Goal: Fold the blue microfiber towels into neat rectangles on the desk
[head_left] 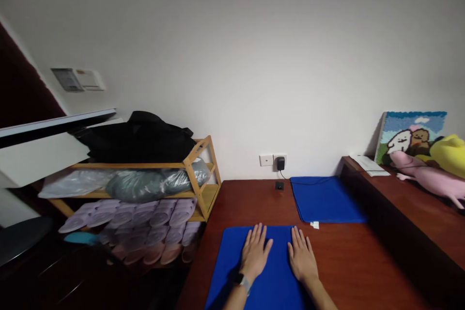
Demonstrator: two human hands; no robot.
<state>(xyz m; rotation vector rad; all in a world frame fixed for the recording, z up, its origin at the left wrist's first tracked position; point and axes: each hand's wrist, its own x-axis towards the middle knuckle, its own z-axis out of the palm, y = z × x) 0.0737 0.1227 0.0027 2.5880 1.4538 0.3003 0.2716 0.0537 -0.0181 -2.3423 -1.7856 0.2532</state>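
Observation:
A blue mat (278, 261) lies flat on the reddish-brown table (348, 261) in front of me. My left hand (255, 253) rests on it palm down, fingers stretched toward the far edge, with a watch (242, 281) on the wrist. Over the mat's right edge lies my right hand (302, 254), also palm down with its fingers extended. Neither hand holds anything. Farther back and to the right is a second blue mat (327, 201), with a small white tag (315, 225) at its near edge.
A black plug adapter (280, 163) sits in the wall socket, its cable trailing toward the second mat. A small black box (279, 186) stands near the wall. At left, a wooden rack (196, 179) holds slippers and bags. Plush toys (432, 179) lie on the right-hand ledge.

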